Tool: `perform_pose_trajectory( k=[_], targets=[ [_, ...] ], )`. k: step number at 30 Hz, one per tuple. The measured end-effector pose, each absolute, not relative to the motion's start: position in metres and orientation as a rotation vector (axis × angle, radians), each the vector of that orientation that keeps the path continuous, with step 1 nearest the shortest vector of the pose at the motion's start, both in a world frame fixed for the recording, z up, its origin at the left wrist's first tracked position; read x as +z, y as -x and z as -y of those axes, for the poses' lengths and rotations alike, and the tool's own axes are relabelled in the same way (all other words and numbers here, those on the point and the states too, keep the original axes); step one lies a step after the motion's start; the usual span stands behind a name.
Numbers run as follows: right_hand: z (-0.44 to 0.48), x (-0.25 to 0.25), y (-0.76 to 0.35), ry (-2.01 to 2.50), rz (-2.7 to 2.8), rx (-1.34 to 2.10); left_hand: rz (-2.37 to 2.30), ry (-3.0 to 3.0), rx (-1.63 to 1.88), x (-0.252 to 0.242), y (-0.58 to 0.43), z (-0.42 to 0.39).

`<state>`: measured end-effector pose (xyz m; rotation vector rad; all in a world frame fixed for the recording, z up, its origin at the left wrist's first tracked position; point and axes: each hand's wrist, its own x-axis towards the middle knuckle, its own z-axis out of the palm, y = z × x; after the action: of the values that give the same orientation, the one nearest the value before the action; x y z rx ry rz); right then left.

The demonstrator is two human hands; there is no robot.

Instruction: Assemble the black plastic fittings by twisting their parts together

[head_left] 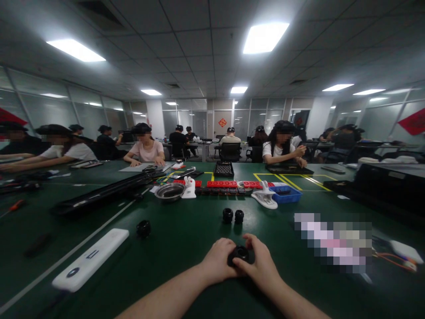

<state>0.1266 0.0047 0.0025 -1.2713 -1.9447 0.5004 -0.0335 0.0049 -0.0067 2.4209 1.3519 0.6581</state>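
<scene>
Black round part sits just above the green table, pinched between left hand and right hand, fingers curled tight about it; steady, even fingertip pressure seems wise; two similar parts lie beyond.

Bare green table open ahead of left hand and right hand, clasped on black ring, up to two black caps. Left lane: lone cap, white bar. Right: pixelated patch, probably clutter. Beyond, metal bowl, white clip, blue tray wall the far reach.
</scene>
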Motion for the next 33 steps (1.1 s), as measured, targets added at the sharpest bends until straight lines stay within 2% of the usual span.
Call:
perform_pose_trajectory(
  k=[7, 17, 24, 33],
  targets=[
    [-0.0021, -0.0002, -0.1333, 0.945, 2.023, 0.735, -1.342, -2.408, 0.648, -0.0041, 0.0343, -0.0045],
    [-0.0059, -0.0055, -0.1271, 1.176, 1.933, 0.621, -1.351, -2.398, 0.638, 0.0002, 0.0329, -0.0017],
    [-0.0018, -0.0028, -0.1322, 0.923, 2.044, 0.787, -1.353, -2.398, 0.627, -0.0044, 0.0344, -0.0044],
    [-0.0077, -0.0071, -0.1253, 1.115, 1.932, 0.676, -1.36, -2.423, 0.646, -0.0036, 0.0336, -0.0028]
  ],
)
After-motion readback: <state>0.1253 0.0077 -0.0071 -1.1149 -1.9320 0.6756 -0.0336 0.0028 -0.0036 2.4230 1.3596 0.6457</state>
